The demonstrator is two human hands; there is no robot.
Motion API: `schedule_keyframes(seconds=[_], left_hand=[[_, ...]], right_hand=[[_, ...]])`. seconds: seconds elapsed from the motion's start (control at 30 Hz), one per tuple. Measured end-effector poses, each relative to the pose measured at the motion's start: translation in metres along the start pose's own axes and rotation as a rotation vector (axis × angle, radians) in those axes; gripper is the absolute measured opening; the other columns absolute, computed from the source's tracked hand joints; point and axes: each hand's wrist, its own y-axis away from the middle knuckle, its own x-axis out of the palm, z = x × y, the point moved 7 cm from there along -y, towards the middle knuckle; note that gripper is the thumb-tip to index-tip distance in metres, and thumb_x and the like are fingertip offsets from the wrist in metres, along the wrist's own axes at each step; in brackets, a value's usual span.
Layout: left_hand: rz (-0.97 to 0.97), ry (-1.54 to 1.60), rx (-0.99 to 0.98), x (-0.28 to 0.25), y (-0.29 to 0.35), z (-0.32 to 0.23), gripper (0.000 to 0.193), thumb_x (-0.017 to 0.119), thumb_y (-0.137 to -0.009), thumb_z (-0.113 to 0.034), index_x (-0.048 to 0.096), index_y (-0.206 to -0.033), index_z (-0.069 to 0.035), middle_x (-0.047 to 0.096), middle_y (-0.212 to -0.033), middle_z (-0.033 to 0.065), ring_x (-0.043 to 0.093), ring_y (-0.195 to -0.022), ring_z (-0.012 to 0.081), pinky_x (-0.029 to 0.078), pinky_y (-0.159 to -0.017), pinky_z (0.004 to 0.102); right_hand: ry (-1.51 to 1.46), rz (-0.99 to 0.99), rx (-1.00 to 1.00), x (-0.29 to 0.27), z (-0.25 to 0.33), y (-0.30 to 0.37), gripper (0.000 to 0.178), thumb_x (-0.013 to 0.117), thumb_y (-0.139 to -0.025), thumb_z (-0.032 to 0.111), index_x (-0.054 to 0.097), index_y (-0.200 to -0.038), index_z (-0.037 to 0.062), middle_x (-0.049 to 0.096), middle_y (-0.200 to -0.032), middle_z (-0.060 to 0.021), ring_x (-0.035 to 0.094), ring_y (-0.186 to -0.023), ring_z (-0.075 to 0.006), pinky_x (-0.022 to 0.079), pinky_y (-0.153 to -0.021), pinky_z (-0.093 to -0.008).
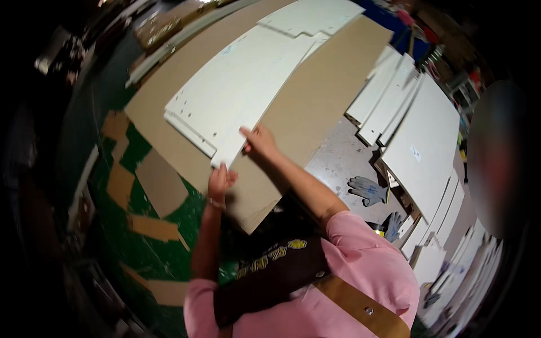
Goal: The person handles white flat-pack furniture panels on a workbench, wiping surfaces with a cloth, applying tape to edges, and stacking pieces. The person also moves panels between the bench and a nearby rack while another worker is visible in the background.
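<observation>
A long white panel (236, 79) with small holes and a stepped near end lies on a large brown cardboard sheet (327, 84). My left hand (221, 181) is closed on the panel's near corner, fingers at the edge. Farther up the right-hand edge, my right hand (259, 141) grips the panel with the thumb over the top face; its other fingers are partly hidden beneath. Another white panel (315, 16) with a stepped edge lies at the far end, meeting or overlapping the first; I cannot tell which.
To the right are several white boards (422, 135), with a grey work glove (367, 190) and a second glove (393, 226) beside them. Cardboard scraps (160, 183) lie on the green floor at left. Wrapped material (158, 31) stands behind the cardboard sheet.
</observation>
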Motion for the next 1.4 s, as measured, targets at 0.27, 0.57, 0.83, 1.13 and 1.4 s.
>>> schedule_keyframes(seconds=[0.27, 0.57, 0.83, 1.13, 1.4], left_hand=[[0.007, -0.183, 0.003, -0.016, -0.054, -0.043, 0.039, 0.052, -0.092, -0.039, 0.058, -0.081, -0.002, 0.063, -0.067, 0.0068, 0.061, -0.061, 0.0125, 0.046, -0.06, 0.0241], [-0.147, 0.087, -0.001, -0.007, -0.061, -0.042, 0.036, 0.054, -0.092, -0.035, 0.051, -0.076, -0.003, 0.059, -0.059, 0.007, 0.061, -0.052, 0.0172, 0.042, -0.049, 0.0222], [-0.024, 0.303, -0.066, 0.033, -0.128, -0.017, 0.029, 0.054, -0.091, -0.027, 0.055, -0.084, 0.001, 0.054, -0.062, 0.0118, 0.048, -0.049, 0.0202, 0.041, -0.043, 0.0269], [-0.063, 0.259, 0.134, 0.021, 0.017, -0.033, 0.04, 0.048, -0.093, -0.041, 0.052, -0.087, -0.002, 0.052, -0.078, 0.0058, 0.054, -0.074, 0.0196, 0.05, -0.062, 0.0313], [0.057, 0.058, 0.216, 0.105, 0.085, 0.055, 0.037, 0.046, -0.091, -0.044, 0.041, -0.075, -0.012, 0.043, -0.06, 0.0004, 0.043, -0.056, 0.012, 0.035, -0.043, 0.0214]], right_hand=[[0.498, -0.198, 0.142, -0.002, 0.023, -0.033, 0.051, 0.049, -0.092, 0.047, 0.054, -0.068, 0.0019, 0.058, -0.053, -0.0062, 0.057, -0.046, -0.0138, 0.045, -0.046, -0.0279], [0.816, -0.448, 0.078, 0.002, 0.021, -0.036, 0.052, 0.041, -0.094, 0.045, 0.059, -0.067, 0.0049, 0.06, -0.054, -0.0063, 0.06, -0.051, -0.0191, 0.047, -0.056, -0.0334], [0.606, -0.532, 0.007, -0.029, 0.036, 0.058, 0.028, 0.059, -0.084, 0.033, 0.064, -0.09, 0.0066, 0.067, -0.081, -0.0109, 0.063, -0.076, -0.0217, 0.048, -0.068, -0.0351], [0.133, -1.165, -0.056, -0.151, 0.013, 0.449, 0.017, 0.058, -0.089, 0.02, 0.062, -0.093, 0.0036, 0.065, -0.075, -0.0043, 0.063, -0.07, -0.0103, 0.051, -0.061, -0.0256], [0.134, -2.092, -0.241, -0.346, -0.069, 0.86, 0.014, 0.053, -0.091, 0.015, 0.06, -0.091, 0.0029, 0.064, -0.078, -0.0029, 0.059, -0.068, -0.0087, 0.047, -0.06, -0.023]])
